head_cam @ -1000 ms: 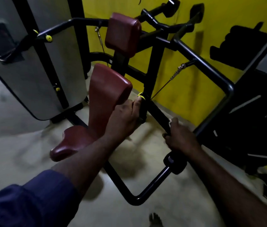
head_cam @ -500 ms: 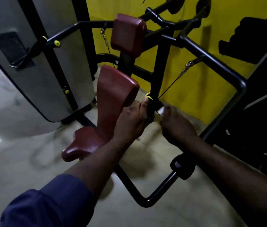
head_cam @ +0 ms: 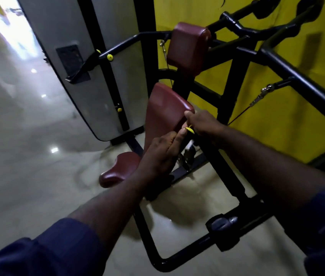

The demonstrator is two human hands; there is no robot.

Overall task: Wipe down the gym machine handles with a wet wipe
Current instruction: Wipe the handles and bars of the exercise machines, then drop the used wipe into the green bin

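The left hand (head_cam: 162, 150) grips the black handle (head_cam: 182, 143), fingers curled round it and thumb lying along it toward the yellow end cap (head_cam: 189, 130). The right hand (head_cam: 203, 124) is closed over the capped end, touching the left thumb. The wet wipe (head_cam: 190, 144) shows as a white fold under the right palm, against the handle. The exact finger hold on it is hidden.

Step in hand, by judgement: wiping the upper end of this handle, with the left hand steadying it.

Next move: draw the wipe along the length under the left hand, which requires shifting that grip.

The maroon back pad (head_cam: 165, 110) is just behind the hands and the seat (head_cam: 121, 168) is below. The far handle (head_cam: 86, 66) looks untouched
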